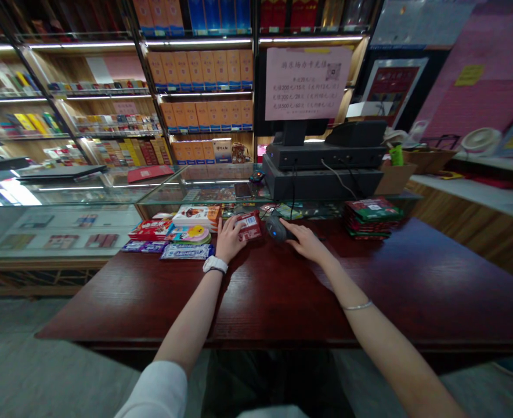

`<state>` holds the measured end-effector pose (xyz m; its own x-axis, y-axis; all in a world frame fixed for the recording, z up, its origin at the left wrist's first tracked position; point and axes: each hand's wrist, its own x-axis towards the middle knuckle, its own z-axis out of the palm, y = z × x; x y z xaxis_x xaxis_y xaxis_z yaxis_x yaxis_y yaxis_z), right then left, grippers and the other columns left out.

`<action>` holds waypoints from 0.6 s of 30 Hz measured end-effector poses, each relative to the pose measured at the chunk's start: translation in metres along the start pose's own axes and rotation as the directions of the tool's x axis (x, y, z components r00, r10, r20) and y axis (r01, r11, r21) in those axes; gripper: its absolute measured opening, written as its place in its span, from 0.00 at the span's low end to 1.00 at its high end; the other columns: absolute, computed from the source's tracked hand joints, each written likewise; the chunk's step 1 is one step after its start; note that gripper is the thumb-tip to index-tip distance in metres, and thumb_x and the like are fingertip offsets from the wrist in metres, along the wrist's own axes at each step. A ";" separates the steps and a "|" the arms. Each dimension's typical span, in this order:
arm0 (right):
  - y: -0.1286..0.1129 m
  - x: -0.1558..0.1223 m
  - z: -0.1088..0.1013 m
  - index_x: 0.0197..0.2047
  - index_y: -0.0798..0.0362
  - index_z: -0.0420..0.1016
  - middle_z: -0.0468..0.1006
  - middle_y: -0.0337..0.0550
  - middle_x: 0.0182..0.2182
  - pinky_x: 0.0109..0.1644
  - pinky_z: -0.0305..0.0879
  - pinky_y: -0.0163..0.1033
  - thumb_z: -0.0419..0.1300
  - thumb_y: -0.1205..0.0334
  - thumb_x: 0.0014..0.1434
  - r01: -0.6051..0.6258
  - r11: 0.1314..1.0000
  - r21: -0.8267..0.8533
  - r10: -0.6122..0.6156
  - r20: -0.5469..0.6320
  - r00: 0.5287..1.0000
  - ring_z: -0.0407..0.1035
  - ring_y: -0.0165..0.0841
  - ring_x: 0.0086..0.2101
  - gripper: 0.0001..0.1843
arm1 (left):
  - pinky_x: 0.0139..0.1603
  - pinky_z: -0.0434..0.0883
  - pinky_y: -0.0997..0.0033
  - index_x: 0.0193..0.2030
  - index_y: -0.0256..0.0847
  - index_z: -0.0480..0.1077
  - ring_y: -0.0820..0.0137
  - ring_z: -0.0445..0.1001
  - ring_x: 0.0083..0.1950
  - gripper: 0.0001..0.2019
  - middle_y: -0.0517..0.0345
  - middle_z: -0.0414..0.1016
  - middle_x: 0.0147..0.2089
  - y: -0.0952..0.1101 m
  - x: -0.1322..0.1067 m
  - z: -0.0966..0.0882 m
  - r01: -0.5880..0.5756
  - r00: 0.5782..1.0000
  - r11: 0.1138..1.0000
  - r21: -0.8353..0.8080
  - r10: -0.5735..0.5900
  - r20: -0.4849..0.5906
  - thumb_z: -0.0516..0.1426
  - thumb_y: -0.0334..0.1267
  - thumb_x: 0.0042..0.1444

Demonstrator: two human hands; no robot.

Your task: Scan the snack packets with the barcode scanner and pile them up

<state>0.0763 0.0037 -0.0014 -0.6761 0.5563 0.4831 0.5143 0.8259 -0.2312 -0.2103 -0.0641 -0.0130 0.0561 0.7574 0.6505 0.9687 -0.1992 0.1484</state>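
Note:
My left hand (230, 240) grips a small red packet (249, 226) above the dark red wooden counter (256, 302). My right hand (304, 242) rests its fingers on a black handheld scanner (275, 229), which shows a blue light. The scanner lies close to the red packet. To the left of my left hand lie colourful snack packs, among them a blue-and-white bar pack (187, 251) and a red pack (151, 230). A white watch (215, 265) circles my left wrist.
A stack of red-and-green packs (372, 217) stands on the counter to the right. Behind it are a black till unit (321, 168), a printed price sign (307, 83), a glass display case (65, 232), and shelves of orange boxes (199, 69).

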 end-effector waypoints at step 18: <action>0.065 -0.017 0.014 0.73 0.40 0.45 0.73 0.48 0.58 0.54 0.64 0.51 0.58 0.69 0.59 -0.224 0.971 -0.088 0.225 0.003 0.974 0.70 0.44 0.51 0.43 | 0.74 0.43 0.42 0.53 0.46 0.70 0.56 0.61 0.69 0.20 0.48 0.64 0.68 0.011 0.001 -0.001 -0.125 0.991 0.992 0.021 0.124 0.046 0.59 0.35 0.51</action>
<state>0.1136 0.0489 -0.0369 -0.5447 0.7281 0.4162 0.6969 0.6690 -0.2583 -0.1995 -0.0664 -0.0099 0.1867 0.7545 0.6291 0.9590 -0.2790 0.0500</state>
